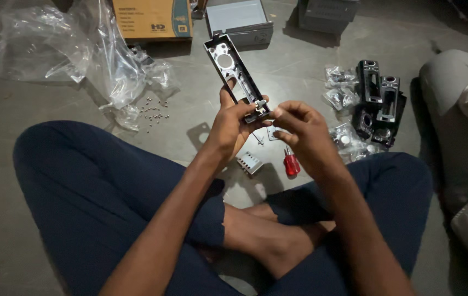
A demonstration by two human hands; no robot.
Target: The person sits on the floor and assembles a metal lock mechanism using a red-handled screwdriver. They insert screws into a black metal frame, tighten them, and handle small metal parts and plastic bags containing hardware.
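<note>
Head view looks down on a person sitting cross-legged on a grey concrete floor [299, 71], dark blue trousers filling the lower half of the scene. The left hand [228, 129] grasps the lower end of a long, narrow metal housing [236, 74], holding it tilted so that its far end, with a round hole in a pale plate, points away toward the top edge of the floor. The right hand [299, 129] is pinched, thumb and fingertips closed on a small silvery part [260, 104] that sits against the housing's near end, right where the two hands meet. The housing is off the floor, held above the person's shins.

On the floor just below the hands lie a screwdriver with a red handle [291, 163], a small ribbed metal block [250, 163] and a flat grey plate with a hole [200, 134]. To the left, a scatter of small screws [153, 109] rests beside crumpled clear plastic wrapping [80, 49]. Toward the right edge, a cluster of black housings [379, 101] stands among small clear bags of parts [339, 87]. Along the top edge sit a brown cardboard box [151, 19] and an open grey box [239, 22]. Another person's grey-clad knee [447, 93] shows at the far right.
</note>
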